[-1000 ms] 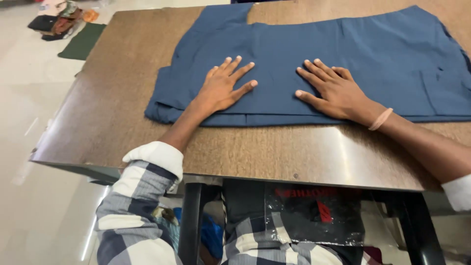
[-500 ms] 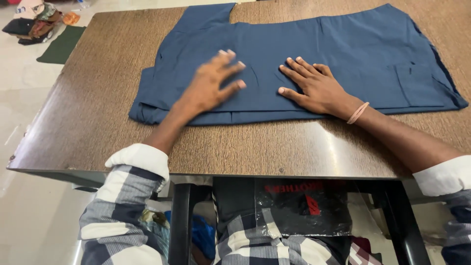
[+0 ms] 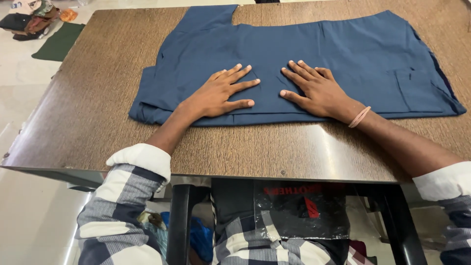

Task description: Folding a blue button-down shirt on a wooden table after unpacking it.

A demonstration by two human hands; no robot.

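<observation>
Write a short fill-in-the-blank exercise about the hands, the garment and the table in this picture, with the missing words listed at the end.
1. Both hands lie flat, fingers spread, on a folded garment whose colour is ____.
2. The thin band sits on the wrist of the ____ hand.
3. The garment lies on a ____ table.
4. The sleeve cuff above the left hand is rolled back, showing its ____ lining.

Missing words: blue; right; brown; white
</observation>
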